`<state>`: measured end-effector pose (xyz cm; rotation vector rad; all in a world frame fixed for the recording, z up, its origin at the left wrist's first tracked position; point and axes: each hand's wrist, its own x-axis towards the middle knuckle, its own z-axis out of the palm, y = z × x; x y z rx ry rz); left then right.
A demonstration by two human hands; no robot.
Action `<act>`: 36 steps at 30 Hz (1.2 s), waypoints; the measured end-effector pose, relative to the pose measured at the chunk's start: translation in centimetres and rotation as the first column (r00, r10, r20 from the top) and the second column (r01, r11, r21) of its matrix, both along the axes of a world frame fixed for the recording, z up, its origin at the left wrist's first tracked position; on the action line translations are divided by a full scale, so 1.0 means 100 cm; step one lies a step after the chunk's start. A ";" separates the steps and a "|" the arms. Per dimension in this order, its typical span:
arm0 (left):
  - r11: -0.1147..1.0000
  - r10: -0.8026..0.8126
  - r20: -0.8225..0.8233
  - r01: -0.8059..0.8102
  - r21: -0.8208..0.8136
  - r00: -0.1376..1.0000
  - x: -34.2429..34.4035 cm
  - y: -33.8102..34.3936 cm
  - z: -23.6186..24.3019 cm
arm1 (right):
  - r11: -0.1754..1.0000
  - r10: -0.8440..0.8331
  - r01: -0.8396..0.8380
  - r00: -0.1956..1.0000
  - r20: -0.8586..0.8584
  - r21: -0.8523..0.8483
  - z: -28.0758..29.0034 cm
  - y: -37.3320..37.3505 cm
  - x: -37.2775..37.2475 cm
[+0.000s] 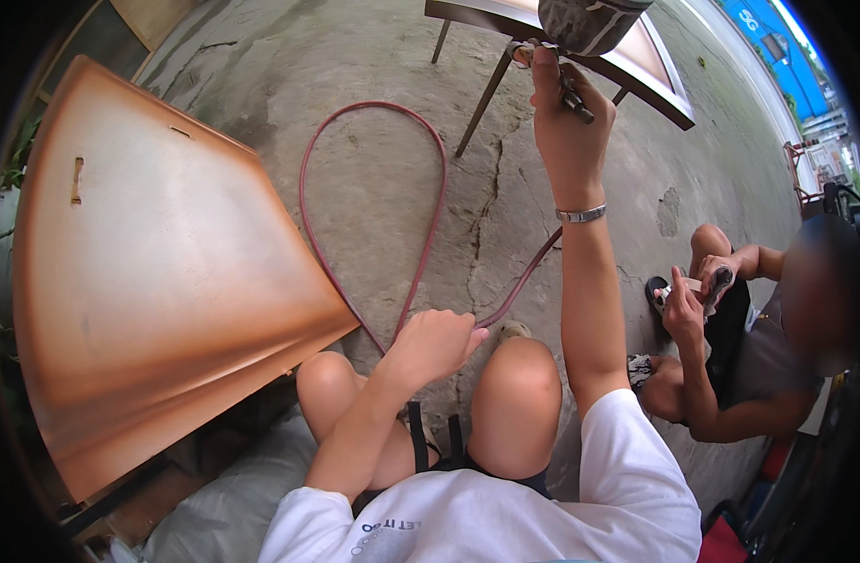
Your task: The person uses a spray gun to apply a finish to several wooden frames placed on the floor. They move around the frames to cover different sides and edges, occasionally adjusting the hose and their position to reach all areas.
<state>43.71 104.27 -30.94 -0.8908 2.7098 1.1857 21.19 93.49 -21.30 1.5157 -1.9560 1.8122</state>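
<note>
1. Spray gun [591, 26] is jutting out ahead at the top of view, overlapping a dark-edged table [672, 98].
2. Right hand [573, 136] is clasping its handle, fingers wrapped round.
3. Left hand [437, 343], well apart, is gripping a dark red hose [528, 276] that is looping across concrete floor [374, 197].
4. Brown-rimmed pale panel [181, 253] is leaning at left.
5. Another person [763, 352] is sitting at right, handling a dark object [721, 280].
</note>
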 end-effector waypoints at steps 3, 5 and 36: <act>0.999 -0.046 -0.011 0.046 0.008 0.999 -0.011 0.002 0.000 | 0.995 -0.098 0.097 0.995 -0.034 -0.029 -0.004 0.019 -0.027; 0.997 -0.074 -0.014 0.074 0.010 0.997 -0.017 0.002 -0.001 | 0.988 -0.151 0.150 0.988 -0.023 -0.023 -0.007 0.032 -0.042; 0.950 -0.290 0.038 0.283 0.130 0.956 -0.079 -0.008 -0.017 | 0.824 -0.564 0.555 0.822 0.079 0.113 -0.014 0.196 -0.220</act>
